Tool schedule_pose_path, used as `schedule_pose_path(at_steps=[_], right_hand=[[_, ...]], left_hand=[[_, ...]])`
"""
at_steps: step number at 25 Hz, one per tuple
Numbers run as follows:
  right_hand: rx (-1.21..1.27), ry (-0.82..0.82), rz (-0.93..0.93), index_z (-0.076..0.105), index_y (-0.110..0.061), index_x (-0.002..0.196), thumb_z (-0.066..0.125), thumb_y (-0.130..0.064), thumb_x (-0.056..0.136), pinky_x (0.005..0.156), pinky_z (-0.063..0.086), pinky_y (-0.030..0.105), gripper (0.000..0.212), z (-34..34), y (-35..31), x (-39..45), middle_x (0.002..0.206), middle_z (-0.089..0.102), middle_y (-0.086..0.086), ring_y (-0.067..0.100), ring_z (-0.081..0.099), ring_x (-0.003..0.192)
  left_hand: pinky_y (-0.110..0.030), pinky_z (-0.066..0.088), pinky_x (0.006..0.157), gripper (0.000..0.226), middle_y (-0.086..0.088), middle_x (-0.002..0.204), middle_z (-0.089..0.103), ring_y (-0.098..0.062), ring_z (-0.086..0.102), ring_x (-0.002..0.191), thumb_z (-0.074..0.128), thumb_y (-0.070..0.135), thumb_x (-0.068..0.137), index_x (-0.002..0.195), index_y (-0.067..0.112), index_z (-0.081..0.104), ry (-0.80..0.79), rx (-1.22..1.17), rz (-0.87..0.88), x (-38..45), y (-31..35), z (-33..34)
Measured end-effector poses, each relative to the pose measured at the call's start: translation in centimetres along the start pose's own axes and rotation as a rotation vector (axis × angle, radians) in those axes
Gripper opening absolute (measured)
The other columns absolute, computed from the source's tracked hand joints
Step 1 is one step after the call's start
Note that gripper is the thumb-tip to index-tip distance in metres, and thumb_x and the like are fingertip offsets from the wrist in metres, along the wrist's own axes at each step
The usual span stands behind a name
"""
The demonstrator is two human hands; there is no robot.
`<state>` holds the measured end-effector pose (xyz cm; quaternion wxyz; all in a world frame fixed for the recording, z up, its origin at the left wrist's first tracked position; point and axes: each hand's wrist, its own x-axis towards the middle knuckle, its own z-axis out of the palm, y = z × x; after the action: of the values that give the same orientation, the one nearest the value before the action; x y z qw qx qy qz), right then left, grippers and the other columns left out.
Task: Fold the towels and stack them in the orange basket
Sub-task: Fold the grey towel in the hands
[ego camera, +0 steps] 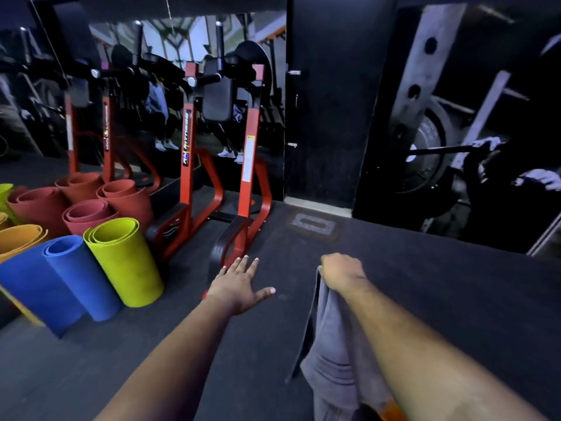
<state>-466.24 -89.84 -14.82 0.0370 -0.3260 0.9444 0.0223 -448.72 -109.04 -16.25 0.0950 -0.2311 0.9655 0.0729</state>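
Gripping the grey towel (331, 344) by its top edge, your right hand (341, 273) lets it hang while your left hand (239, 284) reaches out spread and empty, probably to catch the opposite corner for folding.

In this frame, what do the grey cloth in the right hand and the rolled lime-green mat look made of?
Grey cloth: soft woven towel fabric, matte; it hangs limp in folds from the right hand. Rolled lime-green mat: probably foam or rubber, dull finish; its thick layers hold a stiff coil.
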Motion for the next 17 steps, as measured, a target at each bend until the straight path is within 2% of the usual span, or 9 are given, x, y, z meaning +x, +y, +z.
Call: schedule_pose_path(at_steps=[11, 15, 17], right_hand=[[0.121, -0.091, 0.099, 0.063, -0.023, 0.115, 0.04, -0.036, 0.102, 0.087, 0.047, 0.038, 0.029, 8.0, 15.1, -31.8, 0.125, 0.067, 0.007, 0.032, 0.063, 0.116], [0.152, -0.022, 0.105, 0.06, -0.019, 0.114, 0.039, -0.036, 0.104, 0.085, 0.047, 0.037, 0.029, 7.8, 16.8, -40.8, 0.125, 0.067, 0.009, 0.035, 0.063, 0.115], [0.155, 0.005, 0.114, 0.06, -0.018, 0.114, 0.038, -0.036, 0.105, 0.084, 0.047, 0.037, 0.029, 7.8, 17.1, -45.3, 0.124, 0.067, 0.01, 0.035, 0.063, 0.114]], left_hand=[[-0.043, 0.004, 0.128, 0.129, -0.002, 0.172, -0.003, -0.017, -0.005, 0.158, 0.0, 0.097, 0.056, 0.163, 0.026, -0.002, -0.07, 0.046, 0.092, -24.5, 19.5, 11.9], [-0.042, 0.003, 0.128, 0.107, -0.002, 0.172, -0.004, -0.017, -0.006, 0.158, 0.022, 0.09, 0.081, 0.163, 0.026, -0.002, -0.059, 0.059, 0.118, -31.8, 22.6, 13.1], [-0.042, 0.003, 0.128, 0.11, -0.002, 0.172, -0.005, -0.016, -0.007, 0.158, 0.02, 0.092, 0.079, 0.163, 0.026, -0.003, -0.063, 0.082, 0.135, -35.4, 23.7, 13.7]])
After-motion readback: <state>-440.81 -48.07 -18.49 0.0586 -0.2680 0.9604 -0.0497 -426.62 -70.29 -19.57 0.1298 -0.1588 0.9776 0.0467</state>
